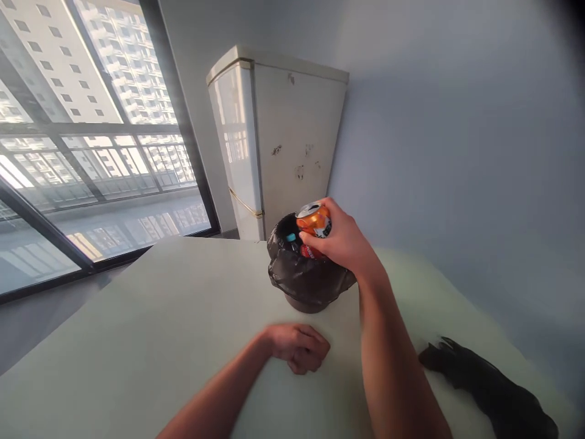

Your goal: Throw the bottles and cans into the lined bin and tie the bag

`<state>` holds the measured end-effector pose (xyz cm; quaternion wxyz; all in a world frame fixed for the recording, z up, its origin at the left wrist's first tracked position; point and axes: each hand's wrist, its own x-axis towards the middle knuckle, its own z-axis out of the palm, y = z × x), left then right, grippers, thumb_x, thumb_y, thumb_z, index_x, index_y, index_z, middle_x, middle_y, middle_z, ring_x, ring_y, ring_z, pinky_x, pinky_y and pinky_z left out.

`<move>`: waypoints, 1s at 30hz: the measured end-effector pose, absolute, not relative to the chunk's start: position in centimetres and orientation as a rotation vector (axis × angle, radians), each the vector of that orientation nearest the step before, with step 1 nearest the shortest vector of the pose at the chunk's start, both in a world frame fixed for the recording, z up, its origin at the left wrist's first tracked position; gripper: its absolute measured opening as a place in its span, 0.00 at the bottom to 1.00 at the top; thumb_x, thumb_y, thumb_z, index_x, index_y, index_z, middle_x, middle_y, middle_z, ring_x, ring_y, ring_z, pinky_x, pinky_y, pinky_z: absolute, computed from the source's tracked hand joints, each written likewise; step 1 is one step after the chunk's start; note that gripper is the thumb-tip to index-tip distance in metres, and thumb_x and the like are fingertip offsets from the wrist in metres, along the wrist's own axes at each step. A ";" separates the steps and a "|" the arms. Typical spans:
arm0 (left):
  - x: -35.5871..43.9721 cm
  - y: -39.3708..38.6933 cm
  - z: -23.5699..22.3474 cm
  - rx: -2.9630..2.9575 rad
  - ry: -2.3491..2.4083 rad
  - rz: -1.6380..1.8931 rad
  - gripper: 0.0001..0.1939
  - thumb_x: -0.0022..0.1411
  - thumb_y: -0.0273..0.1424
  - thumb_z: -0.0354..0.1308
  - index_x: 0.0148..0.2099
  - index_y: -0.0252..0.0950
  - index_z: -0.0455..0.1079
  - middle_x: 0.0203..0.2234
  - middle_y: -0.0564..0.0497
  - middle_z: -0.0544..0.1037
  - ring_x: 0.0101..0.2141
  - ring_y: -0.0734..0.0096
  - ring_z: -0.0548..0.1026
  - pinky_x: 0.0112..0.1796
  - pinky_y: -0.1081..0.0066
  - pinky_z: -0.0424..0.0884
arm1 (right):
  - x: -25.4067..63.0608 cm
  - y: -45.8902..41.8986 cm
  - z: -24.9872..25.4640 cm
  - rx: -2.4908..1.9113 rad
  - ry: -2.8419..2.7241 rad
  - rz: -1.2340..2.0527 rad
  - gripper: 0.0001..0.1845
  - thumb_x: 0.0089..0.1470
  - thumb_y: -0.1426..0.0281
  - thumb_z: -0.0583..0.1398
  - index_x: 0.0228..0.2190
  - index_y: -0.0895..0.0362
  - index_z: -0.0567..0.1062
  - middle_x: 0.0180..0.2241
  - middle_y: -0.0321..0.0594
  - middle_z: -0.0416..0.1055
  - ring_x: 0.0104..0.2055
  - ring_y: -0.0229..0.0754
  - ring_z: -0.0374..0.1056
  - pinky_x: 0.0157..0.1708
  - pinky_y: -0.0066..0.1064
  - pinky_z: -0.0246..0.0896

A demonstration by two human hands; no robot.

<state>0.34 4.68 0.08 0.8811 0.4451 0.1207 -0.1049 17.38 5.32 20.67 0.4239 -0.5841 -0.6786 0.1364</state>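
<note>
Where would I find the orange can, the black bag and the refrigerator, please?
Orange can (313,224): head view, on its printed side, below the rim.
Black bag (305,277): head view, on the outer fold below its mouth.
Refrigerator (295,128): head view, on its broad side panel.

seemingly a home, with a fridge (286,122), large windows (109,129), a balcony railing (91,148) and apartment blocks (130,58) beyond

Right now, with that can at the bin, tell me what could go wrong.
The orange can in the right hand looks open, so any leftover liquid might spill if it tips. The loose black bag over the bin could snag or slide inward. The left hand is apart from the bin, not steadying it, so a bump might shift it.
</note>
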 end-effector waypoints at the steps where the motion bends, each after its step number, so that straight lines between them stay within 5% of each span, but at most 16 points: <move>1: 0.3 4.7 0.0 0.927 0.265 -0.220 0.26 0.61 0.42 0.69 0.27 0.40 0.54 0.20 0.60 0.45 0.21 0.77 0.43 0.21 0.71 0.37 | 17.4 5.4 20.5 -1.462 -1.723 0.346 0.25 0.51 0.61 0.68 0.49 0.49 0.69 0.50 0.41 0.75 0.50 0.51 0.71 0.49 0.40 0.65; 6: 0.4 4.9 -0.1 0.929 0.329 -0.235 0.26 0.63 0.44 0.67 0.28 0.39 0.54 0.20 0.60 0.46 0.21 0.78 0.43 0.22 0.70 0.38 | 18.2 5.4 20.1 -1.411 -1.729 0.387 0.36 0.48 0.52 0.71 0.55 0.47 0.69 0.54 0.43 0.71 0.55 0.52 0.68 0.50 0.41 0.65; 12: 0.5 4.9 0.1 0.917 0.353 -0.235 0.26 0.61 0.43 0.69 0.28 0.39 0.55 0.20 0.60 0.46 0.22 0.78 0.43 0.22 0.71 0.37 | 19.8 3.9 21.5 -1.362 -1.469 0.097 0.11 0.60 0.62 0.63 0.44 0.51 0.75 0.42 0.42 0.76 0.44 0.47 0.72 0.46 0.41 0.67; 17: 0.5 4.8 0.0 0.926 0.326 -0.232 0.26 0.62 0.43 0.68 0.28 0.39 0.55 0.20 0.60 0.46 0.21 0.78 0.43 0.21 0.72 0.38 | 22.9 1.1 22.2 -1.595 -1.443 -0.038 0.09 0.58 0.68 0.61 0.40 0.52 0.79 0.35 0.43 0.79 0.37 0.48 0.73 0.39 0.40 0.68; 21: 0.4 5.0 -0.4 0.945 0.265 -0.209 0.26 0.64 0.47 0.65 0.28 0.40 0.55 0.19 0.61 0.45 0.20 0.77 0.43 0.20 0.72 0.39 | 27.7 -0.7 20.9 -2.006 -1.525 0.076 0.24 0.53 0.71 0.62 0.51 0.47 0.80 0.41 0.44 0.80 0.38 0.50 0.75 0.31 0.36 0.65; 24: 0.3 5.1 -0.6 0.950 0.237 -0.201 0.25 0.65 0.48 0.64 0.29 0.40 0.56 0.19 0.61 0.45 0.20 0.77 0.43 0.20 0.72 0.39 | 30.2 -0.7 19.8 -2.181 -1.691 0.355 0.48 0.47 0.67 0.67 0.69 0.43 0.63 0.48 0.44 0.79 0.42 0.52 0.77 0.34 0.36 0.68; 27: 0.3 5.1 -0.8 0.947 0.253 -0.216 0.24 0.65 0.48 0.64 0.30 0.40 0.56 0.19 0.61 0.46 0.20 0.77 0.43 0.19 0.74 0.40 | 30.3 0.7 19.1 -2.031 -1.884 0.624 0.67 0.40 0.59 0.74 0.74 0.45 0.48 0.54 0.46 0.77 0.47 0.53 0.77 0.41 0.37 0.71; 30: 0.3 5.1 -1.4 0.972 0.255 -0.121 0.24 0.63 0.48 0.66 0.30 0.39 0.58 0.18 0.61 0.48 0.19 0.78 0.45 0.19 0.75 0.43 | 29.1 2.7 18.8 -1.850 -1.983 0.743 0.68 0.35 0.59 0.76 0.73 0.46 0.52 0.51 0.44 0.78 0.46 0.52 0.77 0.42 0.35 0.70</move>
